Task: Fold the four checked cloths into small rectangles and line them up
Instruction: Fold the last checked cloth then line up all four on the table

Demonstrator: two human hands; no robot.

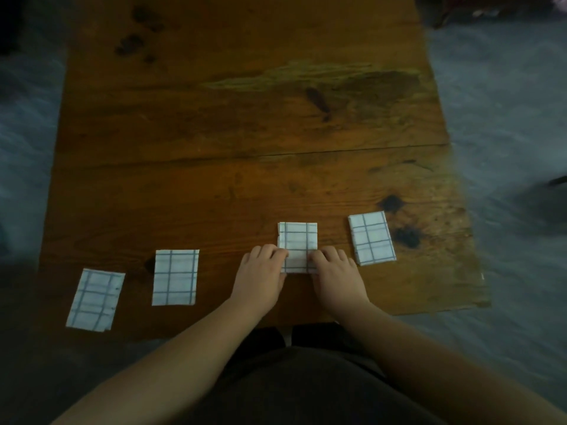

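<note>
On the wooden table point(245, 133), the far-left cloth point(95, 300) and the second cloth point(175, 277) lie folded into small rectangles near the front edge, apparently already placed. The left hand point(262, 273) and right hand point(336, 271) curl their fingers onto the near corners of the third cloth point(297, 240), gripping it from both sides, probably to square it into the row. The far-right cloth point(371, 238) lies folded and slightly tilted, just beside the right hand.

Dim, low-contrast overhead view. The wooden surface point(245, 133) shows a faint sheen near its middle; corners darken, the grey floor point(506, 102) is smeared, and wide-angle distortion bows the edges.
</note>
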